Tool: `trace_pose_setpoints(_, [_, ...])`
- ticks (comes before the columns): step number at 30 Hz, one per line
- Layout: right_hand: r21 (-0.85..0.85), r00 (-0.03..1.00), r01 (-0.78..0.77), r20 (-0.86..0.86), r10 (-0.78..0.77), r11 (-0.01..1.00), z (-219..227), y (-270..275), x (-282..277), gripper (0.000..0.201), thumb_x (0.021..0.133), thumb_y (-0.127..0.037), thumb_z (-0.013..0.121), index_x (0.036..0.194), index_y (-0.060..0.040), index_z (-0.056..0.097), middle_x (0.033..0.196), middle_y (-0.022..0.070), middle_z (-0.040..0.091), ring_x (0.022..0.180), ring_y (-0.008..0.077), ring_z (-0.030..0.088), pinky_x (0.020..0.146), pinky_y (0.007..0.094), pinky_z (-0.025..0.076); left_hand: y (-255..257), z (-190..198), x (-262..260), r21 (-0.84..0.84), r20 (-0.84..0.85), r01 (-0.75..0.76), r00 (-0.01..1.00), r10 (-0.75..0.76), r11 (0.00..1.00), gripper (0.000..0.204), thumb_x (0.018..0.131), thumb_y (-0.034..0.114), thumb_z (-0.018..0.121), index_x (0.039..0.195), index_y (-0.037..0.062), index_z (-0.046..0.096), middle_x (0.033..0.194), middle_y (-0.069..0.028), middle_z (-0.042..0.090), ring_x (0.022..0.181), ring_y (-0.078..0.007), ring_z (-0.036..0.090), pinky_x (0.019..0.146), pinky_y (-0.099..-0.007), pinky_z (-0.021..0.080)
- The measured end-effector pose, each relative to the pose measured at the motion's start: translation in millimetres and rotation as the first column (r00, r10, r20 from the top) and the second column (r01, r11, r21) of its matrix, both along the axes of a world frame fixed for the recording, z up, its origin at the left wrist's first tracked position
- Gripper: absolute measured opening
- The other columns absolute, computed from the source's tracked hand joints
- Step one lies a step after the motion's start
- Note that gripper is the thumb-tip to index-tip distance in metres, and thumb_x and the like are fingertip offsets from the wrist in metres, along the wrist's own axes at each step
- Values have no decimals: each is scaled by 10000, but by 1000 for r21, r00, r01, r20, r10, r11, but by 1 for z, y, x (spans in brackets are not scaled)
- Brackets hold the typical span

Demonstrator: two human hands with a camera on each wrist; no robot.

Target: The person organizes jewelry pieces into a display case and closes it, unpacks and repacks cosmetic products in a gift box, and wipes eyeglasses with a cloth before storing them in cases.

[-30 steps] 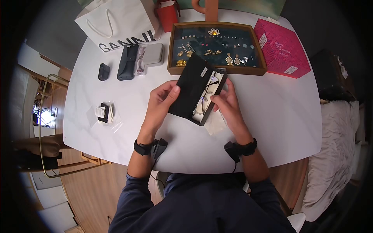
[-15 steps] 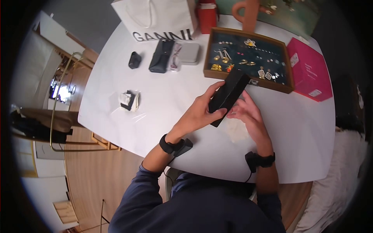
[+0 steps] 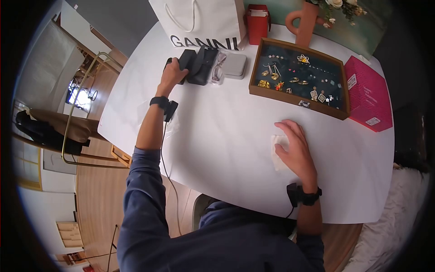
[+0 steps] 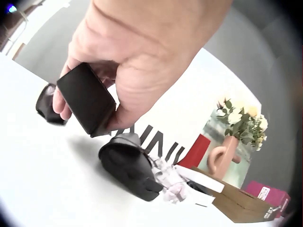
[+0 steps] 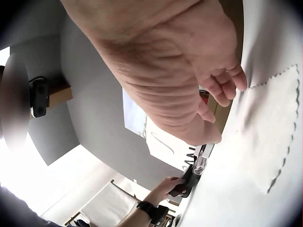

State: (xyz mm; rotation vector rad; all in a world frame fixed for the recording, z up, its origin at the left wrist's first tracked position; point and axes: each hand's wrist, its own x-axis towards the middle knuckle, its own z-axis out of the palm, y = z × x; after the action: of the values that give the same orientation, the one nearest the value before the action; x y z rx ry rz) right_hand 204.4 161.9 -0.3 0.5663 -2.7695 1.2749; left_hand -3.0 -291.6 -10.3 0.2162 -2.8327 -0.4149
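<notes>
At the back left of the table my left hand grips a closed black glasses case, thumb on one side and fingers on the other. The case stands beside a dark soft pouch. Just right of the pouch lie glasses with pale clear frames and a grey flat case. A small black rounded case sits beyond my left fingers. My right hand holds nothing; its loosely bent fingers hover over a cream cloth with zigzag edges, partly covering it in the head view.
A framed jewellery display box stands at the back right, with a pink box against its side. Behind are a white paper bag, a red box and a terracotta vase with flowers.
The glasses case, open with glasses inside a second ago, was closed. My left hand has carried it to the back left, beside the pouch. The right hand has let go of it.
</notes>
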Motion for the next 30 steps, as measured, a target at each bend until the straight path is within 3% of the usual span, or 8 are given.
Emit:
trace_pose_setpoints(8, [169,998,15,50,-24,985,1,-4,7,484,808,13,661,1288,-35,614,1238,121,563,1202,317,548,1050,413,463,-9,-29,-13,-188,-204,39,976,-78,981,574,909,254,743,1415,64,549,1202,-226,696,1161,-399,651,985,-463,529])
trace_pose_setpoints(11, [114,984,6,174,-26,993,0,-3,6,444,807,16,660,1246,-46,630,1193,115,578,1175,312,562,1017,413,483,-28,-29,-6,-367,-307,-211,947,96,906,644,866,213,752,1465,128,532,1296,-233,651,1245,-390,603,1035,-456,509])
trace_pose_setpoints(17, [32,997,25,69,-27,999,-3,-2,5,408,798,8,692,1198,-57,648,1175,117,586,1171,325,558,1019,410,483,-81,-15,-15,158,-44,-105,993,113,982,732,798,29,694,1498,137,509,1264,-245,618,1072,-389,678,977,-441,548])
trace_pose_setpoints(19, [-25,998,57,-12,-57,998,-1,-4,0,417,796,5,703,1205,-57,649,1188,119,589,1177,330,557,1027,417,477,-44,16,8,426,-96,0,994,45,905,748,820,19,686,1530,129,479,1244,-204,623,1079,-333,679,962,-420,556])
trace_pose_setpoints(22, [-54,971,126,-198,-134,991,7,-9,-5,438,796,1,718,1225,-59,656,1232,122,590,1198,342,553,1049,439,461,28,36,53,846,-264,336,939,-222,415,714,933,-47,593,1598,130,407,1251,-84,586,1100,-173,644,939,-367,580])
trace_pose_setpoints(25, [-163,976,93,-182,-123,982,-2,-5,-4,573,864,-7,706,1417,-70,567,1421,137,535,1292,332,536,1077,452,447,140,51,110,914,-254,364,858,-446,178,713,935,-66,603,1597,92,389,1493,-105,520,1264,-230,589,1025,-398,553])
trace_pose_setpoints(27, [-784,941,115,283,187,610,-5,-12,-4,723,942,-26,660,1591,-78,345,1538,174,439,1358,307,506,1095,423,442,200,23,138,903,-255,397,802,-540,165,675,974,17,625,1600,113,392,1554,-66,478,1338,-236,545,1029,-376,529])
trace_pose_setpoints(30, [-870,928,159,294,231,466,-19,-8,-8,772,999,14,543,1646,-74,132,1545,172,419,1345,234,506,1080,369,458,263,32,172,694,-161,603,662,-732,393,710,942,33,679,1590,149,415,1386,-90,536,1220,-234,579,968,-345,490])
